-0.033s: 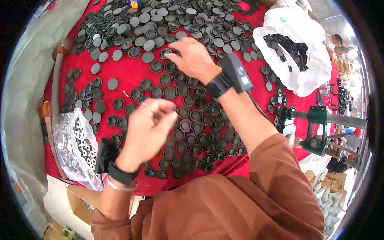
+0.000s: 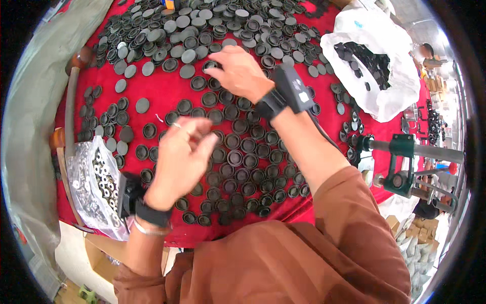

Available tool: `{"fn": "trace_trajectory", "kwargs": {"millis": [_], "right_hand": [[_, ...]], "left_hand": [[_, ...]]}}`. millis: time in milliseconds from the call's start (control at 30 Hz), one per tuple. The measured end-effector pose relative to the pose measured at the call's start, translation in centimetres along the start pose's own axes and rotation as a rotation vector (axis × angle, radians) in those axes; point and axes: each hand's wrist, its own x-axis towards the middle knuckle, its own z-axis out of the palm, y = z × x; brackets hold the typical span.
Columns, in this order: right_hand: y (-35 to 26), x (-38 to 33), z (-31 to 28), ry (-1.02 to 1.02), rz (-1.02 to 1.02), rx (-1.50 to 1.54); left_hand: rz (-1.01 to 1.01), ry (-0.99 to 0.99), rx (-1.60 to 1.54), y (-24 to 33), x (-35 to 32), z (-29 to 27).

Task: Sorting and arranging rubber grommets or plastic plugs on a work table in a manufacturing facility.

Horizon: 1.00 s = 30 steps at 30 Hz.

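Observation:
Black round caps lie in loose rows over the red cloth, many with the hollow side up. My right hand reaches to the near edge of the big pile of caps. Its thumb and forefinger close around one cap at the fingertips. Over the left of the rows is my left hand, slightly blurred. A gap shows between its thumb and half-bent fingers, and I see nothing held there. The nearest cap lies just off its thumb tip.
At the left stands a clear bag of small metal rings. A white bag with black pieces lies far right. A green clamp-like metal fixture juts in at the right edge. A wooden-handled tool lies along the left.
My left hand has shifted slightly left and toward me, its fingers more apart. My right hand has moved a little left and away from me, still at the cap.

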Motion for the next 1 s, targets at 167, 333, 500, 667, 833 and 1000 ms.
{"fn": "trace_trajectory", "kwargs": {"millis": [167, 333, 500, 667, 833, 1000], "right_hand": [[-1.2, 1.8, 0.8, -0.207, -0.083, -0.115], [-4.7, 1.3, 1.8, 0.033, 0.102, 0.274], [-2.9, 0.9, 0.4, 0.197, 0.275, 0.198], [-1.0, -0.2, -2.9, 0.154, 0.525, 0.178], [-0.4, -0.8, -5.5, 0.115, 0.615, 0.208], [-0.6, -3.3, -6.1, -0.069, 0.558, 0.233]], "left_hand": [[0.258, 0.116, 0.529, -4.1, 4.0, -1.4], [0.013, 0.353, 0.453, -6.5, 5.0, -3.6], [0.146, 0.364, 0.517, -7.4, 5.3, -3.6], [0.349, 0.297, 0.623, -5.5, 7.8, -0.2], [0.279, 0.097, 0.852, -4.4, 9.3, 0.3], [0.151, 0.331, 0.705, -4.5, 8.7, -0.8]]}}
